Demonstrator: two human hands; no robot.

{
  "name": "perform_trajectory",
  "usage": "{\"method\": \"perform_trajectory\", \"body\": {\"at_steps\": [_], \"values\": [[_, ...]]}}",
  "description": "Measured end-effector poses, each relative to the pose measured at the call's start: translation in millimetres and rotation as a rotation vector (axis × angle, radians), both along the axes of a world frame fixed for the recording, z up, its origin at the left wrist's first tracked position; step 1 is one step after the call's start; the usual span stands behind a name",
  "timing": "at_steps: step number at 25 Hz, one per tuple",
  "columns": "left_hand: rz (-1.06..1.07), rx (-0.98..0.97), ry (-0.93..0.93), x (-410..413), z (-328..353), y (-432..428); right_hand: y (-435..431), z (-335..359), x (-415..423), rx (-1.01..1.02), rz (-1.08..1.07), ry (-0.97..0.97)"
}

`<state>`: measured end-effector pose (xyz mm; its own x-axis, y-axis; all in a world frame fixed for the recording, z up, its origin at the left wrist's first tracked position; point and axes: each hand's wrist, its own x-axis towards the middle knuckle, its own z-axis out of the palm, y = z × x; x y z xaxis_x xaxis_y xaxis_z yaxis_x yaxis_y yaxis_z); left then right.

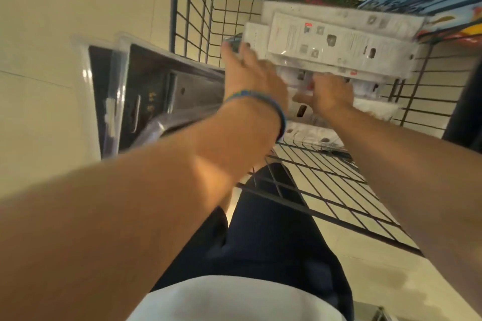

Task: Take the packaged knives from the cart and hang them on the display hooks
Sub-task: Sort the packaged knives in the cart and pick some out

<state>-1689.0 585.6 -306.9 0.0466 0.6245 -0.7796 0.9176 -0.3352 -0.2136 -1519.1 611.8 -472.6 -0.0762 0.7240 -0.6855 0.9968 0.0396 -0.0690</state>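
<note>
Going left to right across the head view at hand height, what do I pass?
Dark blister packs → left hand → right hand → cart's wire side.

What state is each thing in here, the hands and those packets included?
Stack of white plastic-wrapped knife packets: piled in the cart.
Grey wire cart: loaded.
Left hand: touching the stack's end, grip blurred.
Right hand: fingers curled into the packets.
Dark packs in clear plastic: leaning, untouched.
</note>
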Motion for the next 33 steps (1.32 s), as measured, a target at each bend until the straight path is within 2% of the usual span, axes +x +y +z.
{"method": "perform_trajectory", "body": {"at_steps": [3, 6, 8, 11, 15, 18, 21, 23, 26, 28, 30, 33], "values": [[0.011, -0.135, 0.355, -30.1, -12.8, 12.9, 1.9, 20.7, 7.6, 0.130, -0.128, 0.035], [-0.135, -0.132, 0.434, -37.9, -8.8, 7.5, -4.1, 54.1, 4.6, 0.194, -0.103, 0.077], [-0.122, -0.123, 0.414, -37.4, -4.1, 6.8, -15.3, 79.0, -5.5, 0.294, -0.017, 0.095], [-0.112, -0.123, 0.321, -44.4, 5.2, 0.2, -31.1, 115.3, -24.0, 0.385, -0.029, 0.197], [0.025, -0.050, -0.054, -37.3, 21.3, -12.0, -40.4, 165.9, -48.7, 0.491, -0.148, 0.315], [0.384, 0.048, -0.396, -39.3, 41.1, -8.3, -47.0, 210.3, -59.9, 0.593, -0.196, 0.365], [0.723, 0.167, -0.584, -60.1, 61.6, -6.2, -54.2, 252.0, -56.5, 0.629, -0.214, 0.403], [0.969, 0.166, -0.737, -69.8, 70.5, -7.8, -61.0, 271.1, -53.2, 0.615, -0.190, 0.404], [1.747, -0.062, -1.246, -71.5, 87.7, -8.7, -82.3, 295.7, -53.4, 0.744, -0.112, 0.507], [2.089, -0.310, -1.485, -76.9, 96.8, -7.7, -99.1, 304.8, -54.6, 0.821, -0.058, 0.562], [2.197, -0.453, -1.617, -81.5, 105.6, -7.6, -110.2, 314.6, -54.6, 0.860, 0.016, 0.580], [2.268, -0.515, -1.643, -85.2, 109.0, -15.2, -111.9, 337.8, -45.9, 0.952, 0.180, 0.571]]}}
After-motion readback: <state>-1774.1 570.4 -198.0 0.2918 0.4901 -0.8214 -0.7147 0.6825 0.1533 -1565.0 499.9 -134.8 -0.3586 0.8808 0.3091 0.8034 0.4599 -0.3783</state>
